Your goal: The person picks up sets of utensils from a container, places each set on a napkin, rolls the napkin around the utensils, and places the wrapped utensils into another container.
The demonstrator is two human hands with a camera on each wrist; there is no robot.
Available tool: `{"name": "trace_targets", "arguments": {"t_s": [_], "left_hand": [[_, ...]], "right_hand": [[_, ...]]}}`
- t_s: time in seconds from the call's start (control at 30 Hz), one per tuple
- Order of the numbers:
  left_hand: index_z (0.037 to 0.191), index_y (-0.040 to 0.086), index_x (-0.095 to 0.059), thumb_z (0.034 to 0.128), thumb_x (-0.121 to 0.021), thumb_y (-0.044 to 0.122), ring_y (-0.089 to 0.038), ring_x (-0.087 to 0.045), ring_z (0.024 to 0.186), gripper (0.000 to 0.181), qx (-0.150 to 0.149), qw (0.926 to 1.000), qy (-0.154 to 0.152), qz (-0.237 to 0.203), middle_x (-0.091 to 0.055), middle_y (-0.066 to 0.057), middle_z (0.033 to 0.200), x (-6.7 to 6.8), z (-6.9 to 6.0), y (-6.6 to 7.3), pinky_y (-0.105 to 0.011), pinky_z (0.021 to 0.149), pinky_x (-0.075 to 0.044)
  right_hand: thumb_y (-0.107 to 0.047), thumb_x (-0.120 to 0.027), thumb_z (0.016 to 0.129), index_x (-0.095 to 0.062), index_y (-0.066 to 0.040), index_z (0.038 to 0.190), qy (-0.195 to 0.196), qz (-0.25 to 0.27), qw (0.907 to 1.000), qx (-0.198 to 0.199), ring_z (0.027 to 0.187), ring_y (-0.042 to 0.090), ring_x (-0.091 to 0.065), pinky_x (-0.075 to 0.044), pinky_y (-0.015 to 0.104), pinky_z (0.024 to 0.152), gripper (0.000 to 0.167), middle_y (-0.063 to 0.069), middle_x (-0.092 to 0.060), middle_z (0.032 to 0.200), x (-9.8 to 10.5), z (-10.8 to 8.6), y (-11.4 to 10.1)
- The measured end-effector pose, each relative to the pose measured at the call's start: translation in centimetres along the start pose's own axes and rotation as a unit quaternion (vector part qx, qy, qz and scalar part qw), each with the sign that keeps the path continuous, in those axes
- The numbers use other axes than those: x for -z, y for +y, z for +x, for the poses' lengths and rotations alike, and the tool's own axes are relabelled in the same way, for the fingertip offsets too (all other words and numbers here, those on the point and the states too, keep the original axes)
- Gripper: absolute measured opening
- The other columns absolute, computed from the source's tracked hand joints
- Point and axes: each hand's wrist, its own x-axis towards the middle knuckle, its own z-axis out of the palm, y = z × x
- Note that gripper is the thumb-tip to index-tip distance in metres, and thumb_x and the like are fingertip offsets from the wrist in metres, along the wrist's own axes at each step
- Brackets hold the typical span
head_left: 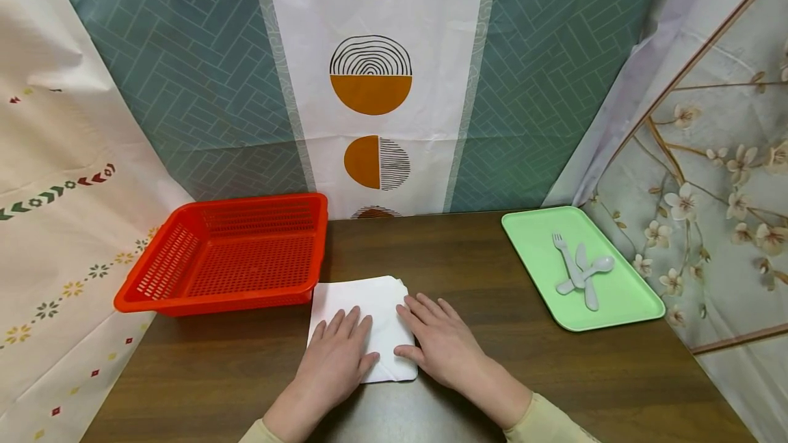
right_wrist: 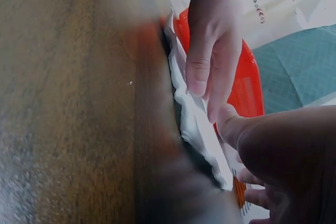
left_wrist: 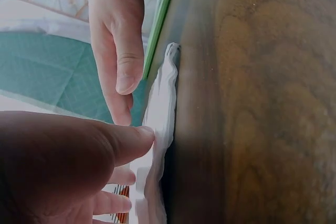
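Note:
A white folded cloth or paper (head_left: 383, 306) lies flat on the table in the head view, roughly square. My left hand (head_left: 337, 361) rests on its left and lower part with fingers extended. On its right edge lies my right hand (head_left: 446, 344), fingers straight, the fingertips and thumb on the white surface. The left wrist view shows the layered, wavy edge of the white stack (left_wrist: 163, 103) with my left thumb touching its top. From the right wrist view, the same uneven edge (right_wrist: 191, 121) shows beneath both hands.
A red plastic basket (head_left: 314, 272) stands at the left, its corner close to the white stack. At the right, a green tray (head_left: 622, 310) holds a light grey fork (head_left: 568, 262), a knife (head_left: 590, 289) and a spoon (head_left: 600, 265), crossed over each other. Patterned curtains hang behind.

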Motion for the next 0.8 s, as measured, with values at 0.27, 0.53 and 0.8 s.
{"name": "trace_targets", "arguments": {"t_s": [0.27, 0.53, 0.8], "left_hand": [[0.153, 0.005, -0.063, 0.1033, -0.077, 0.038, -0.05, -0.05, 0.149, 0.062, -0.005, 0.9998, -0.014, -0.016, -0.055, -0.022, 0.161, -0.3, 0.0, 0.0, -0.072, 0.117, -0.04], [0.155, 0.009, -0.063, 0.1046, -0.074, 0.041, -0.049, -0.047, 0.151, 0.061, -0.006, 0.9995, -0.031, -0.01, -0.053, -0.02, 0.165, -0.5, 0.4, 0.1, -0.072, 0.119, -0.038], [0.156, 0.009, -0.062, 0.1053, -0.073, 0.042, -0.048, -0.047, 0.152, 0.062, -0.011, 0.9993, -0.036, -0.005, -0.052, -0.02, 0.165, -0.6, 1.0, 0.3, -0.072, 0.12, -0.038]], "right_hand": [[-0.056, -0.065, 0.108, -0.056, -0.013, 0.162, -0.029, 0.001, 0.9996, 0.006, 0.158, 0.033, -0.043, -0.036, 0.058, 0.127, 0.07, 0.009, -0.052, 0.168, -0.4, 0.1, -0.1], [-0.055, -0.066, 0.107, -0.057, -0.013, 0.161, -0.04, 0.0, 0.9991, 0.008, 0.157, 0.034, -0.045, -0.037, 0.058, 0.126, 0.069, 0.009, -0.053, 0.167, -0.6, 0.0, 0.1], [-0.052, -0.07, 0.106, -0.06, -0.011, 0.158, -0.036, 0.013, 0.9992, 0.007, 0.156, 0.035, -0.046, -0.038, 0.059, 0.125, 0.067, 0.011, -0.053, 0.166, -0.6, -0.3, 0.6]]}}
